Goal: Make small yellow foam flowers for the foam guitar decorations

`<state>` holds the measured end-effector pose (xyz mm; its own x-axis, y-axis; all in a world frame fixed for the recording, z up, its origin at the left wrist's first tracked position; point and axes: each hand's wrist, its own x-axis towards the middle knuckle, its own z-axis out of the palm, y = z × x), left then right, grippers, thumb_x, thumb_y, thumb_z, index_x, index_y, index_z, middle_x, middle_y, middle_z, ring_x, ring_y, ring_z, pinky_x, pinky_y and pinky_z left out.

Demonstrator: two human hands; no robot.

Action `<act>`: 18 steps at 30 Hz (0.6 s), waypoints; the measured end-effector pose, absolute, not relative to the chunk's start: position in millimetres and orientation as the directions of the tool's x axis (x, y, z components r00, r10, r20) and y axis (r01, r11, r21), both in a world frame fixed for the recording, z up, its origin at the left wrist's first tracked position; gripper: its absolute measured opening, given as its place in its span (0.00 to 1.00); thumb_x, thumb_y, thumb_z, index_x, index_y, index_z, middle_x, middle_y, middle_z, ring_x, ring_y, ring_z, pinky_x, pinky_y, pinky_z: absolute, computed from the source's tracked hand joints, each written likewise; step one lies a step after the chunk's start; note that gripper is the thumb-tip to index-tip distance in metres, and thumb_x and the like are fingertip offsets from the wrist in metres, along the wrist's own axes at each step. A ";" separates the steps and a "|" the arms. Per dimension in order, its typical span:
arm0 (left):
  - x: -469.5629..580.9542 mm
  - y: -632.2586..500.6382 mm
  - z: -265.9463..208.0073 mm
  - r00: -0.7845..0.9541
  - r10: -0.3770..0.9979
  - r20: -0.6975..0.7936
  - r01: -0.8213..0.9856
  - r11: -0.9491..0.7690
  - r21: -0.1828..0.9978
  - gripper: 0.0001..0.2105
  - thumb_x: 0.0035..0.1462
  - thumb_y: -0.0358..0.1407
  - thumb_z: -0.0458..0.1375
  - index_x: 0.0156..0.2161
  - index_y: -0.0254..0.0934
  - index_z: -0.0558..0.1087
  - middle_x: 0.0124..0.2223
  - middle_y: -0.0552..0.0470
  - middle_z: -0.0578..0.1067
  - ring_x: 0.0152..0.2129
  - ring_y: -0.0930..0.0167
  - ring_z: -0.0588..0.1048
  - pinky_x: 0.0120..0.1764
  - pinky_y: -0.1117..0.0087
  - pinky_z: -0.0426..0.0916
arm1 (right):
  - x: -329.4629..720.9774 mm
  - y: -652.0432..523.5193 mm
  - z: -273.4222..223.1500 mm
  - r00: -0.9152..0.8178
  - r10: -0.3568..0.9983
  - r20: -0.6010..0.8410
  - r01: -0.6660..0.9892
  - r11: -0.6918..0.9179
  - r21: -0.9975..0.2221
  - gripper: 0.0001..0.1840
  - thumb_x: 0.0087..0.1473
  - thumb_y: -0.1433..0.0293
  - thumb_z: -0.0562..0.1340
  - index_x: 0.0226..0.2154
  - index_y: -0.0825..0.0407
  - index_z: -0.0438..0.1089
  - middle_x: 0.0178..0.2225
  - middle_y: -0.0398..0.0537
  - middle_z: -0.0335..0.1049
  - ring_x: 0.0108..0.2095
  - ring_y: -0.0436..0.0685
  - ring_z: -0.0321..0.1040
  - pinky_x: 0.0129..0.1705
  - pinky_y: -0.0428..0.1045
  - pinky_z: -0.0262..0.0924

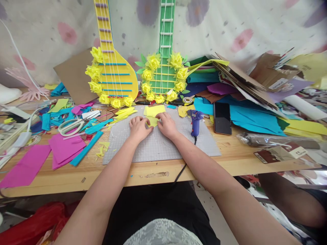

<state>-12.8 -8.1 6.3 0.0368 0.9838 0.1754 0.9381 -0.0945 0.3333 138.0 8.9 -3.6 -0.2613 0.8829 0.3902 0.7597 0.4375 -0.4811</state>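
Note:
Between my two hands is a small piece of yellow paper (153, 121), held low over a grey cutting mat (153, 146). The fingers of my left hand (139, 127) are bent onto its left edge. My right hand (167, 126) grips the right edge with thumb and fingers. Just behind it lies a yellow paper sheet (154, 110) on the mat. To the right of my right hand, a purple hot glue gun (195, 123) rests on the mat, its cord running off the table's front edge.
Behind stand a yellow paper guitar (120, 66) and a green paper guitar (166, 78), both with yellow paper flowers. Scissors (71, 126), magenta sheets (65, 149) and blue scraps lie left. A phone (222, 118), blue paper (255, 119) and stacked cardboard (245, 80) are right.

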 end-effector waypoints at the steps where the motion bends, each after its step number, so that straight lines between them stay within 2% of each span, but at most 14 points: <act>1: -13.1 -8.0 6.6 0.040 0.984 0.172 0.938 -0.096 0.333 0.12 0.46 0.46 0.57 0.35 0.44 0.71 0.44 0.49 0.65 0.47 0.63 0.60 0.52 0.60 0.51 | 136.6 7.7 -2.7 -0.301 0.872 0.387 0.746 0.468 -0.474 0.11 0.49 0.76 0.52 0.37 0.52 0.64 0.37 0.50 0.65 0.40 0.56 0.57 0.40 0.50 0.55; 5: -15.0 -7.6 9.4 0.051 0.989 0.140 0.935 -0.096 0.341 0.10 0.50 0.44 0.54 0.35 0.45 0.72 0.44 0.49 0.66 0.47 0.62 0.60 0.53 0.59 0.49 | 132.0 6.0 -2.9 -0.434 0.842 0.320 0.712 0.538 -0.451 0.08 0.51 0.74 0.53 0.33 0.52 0.67 0.34 0.48 0.66 0.38 0.54 0.58 0.41 0.49 0.53; 12: -16.2 -5.8 10.0 0.029 0.989 0.147 0.922 -0.083 0.377 0.06 0.48 0.38 0.55 0.33 0.46 0.73 0.44 0.49 0.67 0.47 0.62 0.62 0.53 0.57 0.49 | 123.8 3.0 -4.9 -0.360 0.876 0.321 0.775 0.472 -0.420 0.07 0.52 0.68 0.55 0.32 0.52 0.67 0.34 0.48 0.66 0.38 0.55 0.59 0.40 0.48 0.53; 18: -12.4 -1.1 8.2 -0.057 0.987 0.148 0.899 -0.014 0.438 0.04 0.46 0.35 0.56 0.29 0.46 0.73 0.42 0.50 0.68 0.47 0.62 0.63 0.53 0.56 0.50 | 118.4 -1.6 -2.2 -0.350 0.884 0.310 0.817 0.450 -0.361 0.07 0.51 0.69 0.55 0.34 0.52 0.66 0.36 0.49 0.65 0.39 0.55 0.58 0.40 0.49 0.53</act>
<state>-12.4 -1.1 8.2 -0.0568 0.9874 0.1480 0.8987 -0.0140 0.4384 118.4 -1.6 -2.2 -0.3502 0.8837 0.3104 0.8165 0.4504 -0.3611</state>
